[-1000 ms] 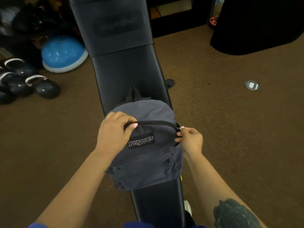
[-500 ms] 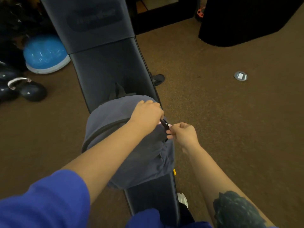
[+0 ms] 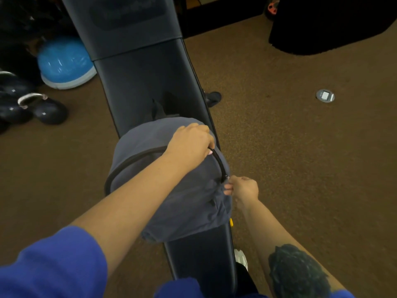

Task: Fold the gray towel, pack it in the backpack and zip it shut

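— Brown carpet all round; where's the backpack?
— On the black bench, logo hidden under my forearm. My left hand grips its top at the zipper; my right hand pinches the fabric beside the zipper's end.

1. Brown carpet covers the whole floor, dimly lit.
2. A black padded bench runs from the near edge up the middle of the view.
3. A blue half-dome balance ball lies on the floor at far left.
4. Dark kettlebells with metal handles sit near it.
5. A round metal floor plate lies at right.
6. A black mat lies at the top right.
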Tool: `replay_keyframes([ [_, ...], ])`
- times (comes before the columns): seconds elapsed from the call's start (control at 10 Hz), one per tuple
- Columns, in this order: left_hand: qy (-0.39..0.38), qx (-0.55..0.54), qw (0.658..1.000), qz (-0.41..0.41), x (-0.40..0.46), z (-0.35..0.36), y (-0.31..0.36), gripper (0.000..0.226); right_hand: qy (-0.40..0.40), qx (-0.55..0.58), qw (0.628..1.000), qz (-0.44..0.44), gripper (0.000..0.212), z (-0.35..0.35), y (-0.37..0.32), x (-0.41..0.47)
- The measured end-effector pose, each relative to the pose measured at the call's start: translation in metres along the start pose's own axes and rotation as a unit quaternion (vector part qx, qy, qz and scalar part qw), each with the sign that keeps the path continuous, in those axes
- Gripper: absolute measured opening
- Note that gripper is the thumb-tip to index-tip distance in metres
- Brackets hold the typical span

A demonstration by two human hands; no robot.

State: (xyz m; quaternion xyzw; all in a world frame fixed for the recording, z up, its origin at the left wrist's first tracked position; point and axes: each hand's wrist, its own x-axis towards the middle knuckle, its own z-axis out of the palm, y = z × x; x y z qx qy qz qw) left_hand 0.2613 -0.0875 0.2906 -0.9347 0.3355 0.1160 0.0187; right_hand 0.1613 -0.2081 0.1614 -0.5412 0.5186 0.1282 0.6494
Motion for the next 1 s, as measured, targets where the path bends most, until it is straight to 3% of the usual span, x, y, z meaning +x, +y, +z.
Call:
replay_keyframes([
  [0.2,0.006,0.004,1.0,0.002,0.0,0.004,0.002,0.023,0.0,-0.07,0.997,0.039,0.014,0.005,0.005,0.013],
  [0.3,0.008,0.004,1.0,-0.002,-0.002,0.001,0.001,0.028,-0.004,-0.172,0.985,0.0,0.019,0.008,-0.001,0.011],
  [0.4,0.007,-0.016,1.0,-0.026,-0.01,-0.006,-0.008,0.043,0.026,-0.252,0.962,-0.097,0.026,0.008,-0.015,-0.005],
  [0.6,0.043,-0.073,0.991,-0.106,-0.042,-0.018,-0.027,0.041,-0.001,-0.279,0.916,-0.288,0.033,0.017,-0.053,-0.044],
  [0.9,0.117,-0.113,0.965,-0.205,-0.089,-0.019,-0.036,0.047,-0.042,-0.377,0.846,-0.375,0.035,0.023,-0.074,-0.081],
  [1.0,0.119,-0.105,0.958,-0.24,-0.106,-0.024,-0.034,0.054,-0.041,-0.404,0.818,-0.407,0.044,0.019,-0.081,-0.098],
])
